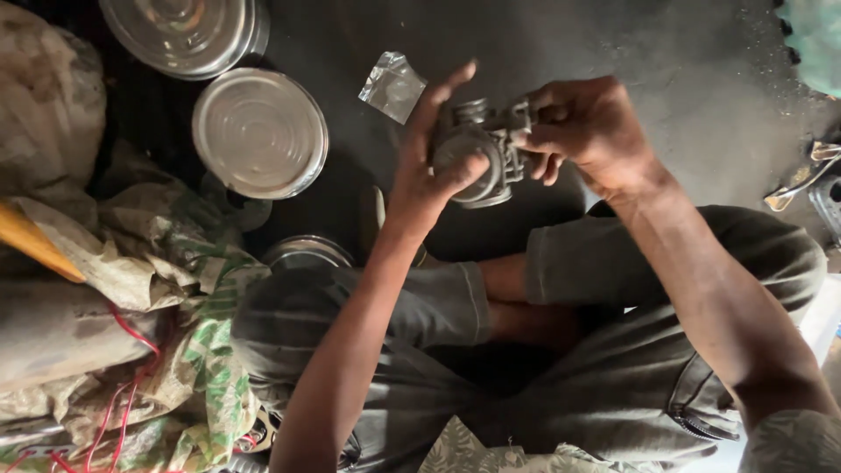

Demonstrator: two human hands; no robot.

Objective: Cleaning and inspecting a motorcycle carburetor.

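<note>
Both hands, left hand (429,171), right hand (583,131), gripping grey metal part (482,149), clear plastic packet (392,85) beside

Left hand (429,166) and right hand (583,131) raised, fingers curled.

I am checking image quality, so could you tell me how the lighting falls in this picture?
Head view: warm light on both hands, left hand and right hand, holding the grey metal part; glare on the steel lids; lap in shadow; bottom-right edge overexposed.
</note>
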